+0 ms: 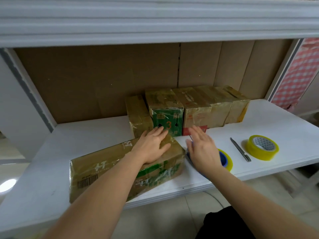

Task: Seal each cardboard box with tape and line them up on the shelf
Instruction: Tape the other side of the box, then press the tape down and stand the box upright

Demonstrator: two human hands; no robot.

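— What is the surface like?

— A white shelf with a pale front edge, set in a white frame. Brown cardboard sheets line the back wall, and another white board runs across above. On the far right hangs a red and white checked cloth. Below the shelf edge there is pale tiled floor.

— Where are the boxes?

— A row of taped cardboard boxes stands at the far side against the cardboard backing, touching one another; one has a green front with an orange 3. A long taped box lies near the front edge, at an angle, its far end just beside the row.

— And the hands?

— The left hand lies flat on the far end of the long box, fingers straight and spread a little, pressing on its top. The right hand is just right of that box, palm turned toward it, fingers straight and close together. I cannot tell whether it touches the box.

— Anything else on the shelf?

— A tape roll with a blue core, partly hidden behind the right hand. Farther right a slim utility knife lies flat, and beside it a second yellowish tape roll lies on its side.
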